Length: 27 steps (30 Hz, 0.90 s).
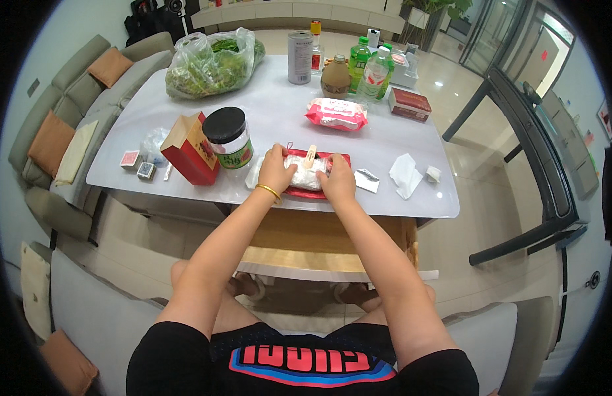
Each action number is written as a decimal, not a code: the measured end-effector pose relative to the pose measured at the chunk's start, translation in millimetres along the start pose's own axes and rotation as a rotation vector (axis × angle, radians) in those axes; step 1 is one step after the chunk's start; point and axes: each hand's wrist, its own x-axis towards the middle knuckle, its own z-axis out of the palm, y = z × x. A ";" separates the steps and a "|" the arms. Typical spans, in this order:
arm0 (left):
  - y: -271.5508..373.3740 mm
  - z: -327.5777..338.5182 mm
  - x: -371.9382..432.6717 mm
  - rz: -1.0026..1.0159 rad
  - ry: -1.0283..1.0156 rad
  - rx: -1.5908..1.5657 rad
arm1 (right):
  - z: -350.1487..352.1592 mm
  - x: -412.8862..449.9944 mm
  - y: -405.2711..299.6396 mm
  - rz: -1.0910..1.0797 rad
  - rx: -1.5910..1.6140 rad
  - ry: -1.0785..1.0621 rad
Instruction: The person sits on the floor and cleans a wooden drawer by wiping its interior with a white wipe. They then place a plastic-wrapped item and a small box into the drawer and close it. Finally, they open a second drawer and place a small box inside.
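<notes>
A white bundle in crinkled clear plastic [306,178] lies on a flat red pouch [306,194] near the table's front edge. A pale wooden clothes peg [310,156] sits on top of the bundle, towards its far side. My left hand [276,171], with a gold-coloured bangle at the wrist, grips the bundle's left end. At the right end, my right hand [338,180] holds it with thumb and fingers. The fingers partly hide both ends. To the right is a small white and silver packet [367,180].
Left stand a black-lidded jar [226,133], a red paper bag [194,153] and small card boxes [131,160]. Beyond are a pink wipes pack [337,114], bottles [359,59] and bagged greens [214,64]. Crumpled tissue [405,175] lies right. An open wooden drawer [306,242] juts out below the tabletop.
</notes>
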 end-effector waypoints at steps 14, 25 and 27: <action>-7.0 9.2 -48.7 0.217 -0.169 0.431 | 6.3 -43.5 38.0 -0.268 -0.275 -0.102; 15.0 -11.8 -118.5 0.515 -0.209 0.142 | -89.7 -27.4 150.5 0.062 -0.314 0.197; 17.4 0.5 -128.2 0.521 -0.244 0.081 | -97.6 -28.5 166.1 0.080 -0.368 0.133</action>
